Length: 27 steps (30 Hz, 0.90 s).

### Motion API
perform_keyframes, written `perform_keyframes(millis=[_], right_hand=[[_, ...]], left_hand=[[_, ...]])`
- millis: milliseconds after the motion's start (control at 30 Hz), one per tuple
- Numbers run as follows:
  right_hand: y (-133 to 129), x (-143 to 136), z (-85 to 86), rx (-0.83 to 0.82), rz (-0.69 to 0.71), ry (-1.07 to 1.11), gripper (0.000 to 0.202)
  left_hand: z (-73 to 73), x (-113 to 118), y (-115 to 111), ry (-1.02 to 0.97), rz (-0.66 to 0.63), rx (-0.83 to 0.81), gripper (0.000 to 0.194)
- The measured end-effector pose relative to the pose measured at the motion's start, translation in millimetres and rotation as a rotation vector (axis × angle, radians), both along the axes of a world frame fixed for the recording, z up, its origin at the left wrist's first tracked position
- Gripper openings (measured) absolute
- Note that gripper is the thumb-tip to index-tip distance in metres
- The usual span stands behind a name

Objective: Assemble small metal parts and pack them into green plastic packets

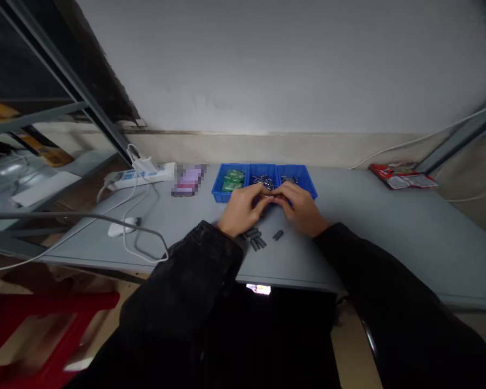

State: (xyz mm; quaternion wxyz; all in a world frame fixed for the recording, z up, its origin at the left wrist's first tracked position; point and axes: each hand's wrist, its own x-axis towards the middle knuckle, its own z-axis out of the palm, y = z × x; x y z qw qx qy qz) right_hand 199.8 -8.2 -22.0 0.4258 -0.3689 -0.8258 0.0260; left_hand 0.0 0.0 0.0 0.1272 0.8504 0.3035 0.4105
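My left hand [245, 208] and my right hand [297, 207] meet over the table, thumbs and forefingers pinched together at one spot. Whatever small piece lies between the fingertips is too hidden to name. Just beyond the hands stand three blue bins: the left bin [216, 193] holds green packets [233, 181], the middle bin [263, 167] holds small shiny metal pins [263, 181], and the right bin [308, 181] holds small greyish parts. Several dark grey cylindrical pieces [258, 241] lie near my left wrist. A single grey piece [278, 235] lies apart, between the wrists.
To the left are a power strip [157, 174] with white cables, a blurred purple item [189, 180] and a white plug-like object [123, 227]. A red packet [403, 176] lies at the far right. A lit screen [259, 289] shows below the table edge; a red stool [52, 324] stands lower left.
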Motion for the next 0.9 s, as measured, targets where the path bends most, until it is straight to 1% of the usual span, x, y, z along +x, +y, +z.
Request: perform_keyframes(millis=[900], right_hand=[[-0.5,-0.8,0.4,0.013,0.009,-0.001,0.012]], left_hand=[[0.2,1.2,-0.8,-0.008,-0.003,-0.021,0.01]])
